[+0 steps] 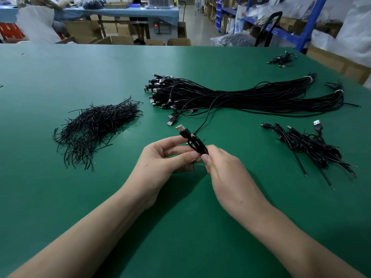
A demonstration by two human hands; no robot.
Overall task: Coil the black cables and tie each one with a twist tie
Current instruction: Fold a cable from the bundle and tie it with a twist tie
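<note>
Two bare arms come in from the near edge of the green table (60, 197), and the hands meet just over its middle. Seen from the head camera, the left hand (160, 157) has its thumb and fingers curled round a small coil of black cable (197, 146). The right hand (224, 167) pinches the same coil from the other side. A silver plug (180, 129) sticks up out of the coil, toward the far edge. Most of the cable is not wound yet. It runs away from the hands to the big bunch (251, 95) of straight cables on the far right part of the table. A thin black bit hangs under the thumbs, and I cannot tell if it is a tie or a cable end.

The twist ties (96, 129) lie in a heap on the left side, well apart from the hands. Some coiled cables (309, 147) lie by the right edge. A small heap (283, 58) sits at the far right corner.

I think the winding is at its start. To do it well, the left hand should hold the loops flat and firm. The right hand should bring the long part in, one even loop at a time. A gentle pull should let the cable slip free of the bunch without dragging others along. Neither hand should let go until a tie goes round.
</note>
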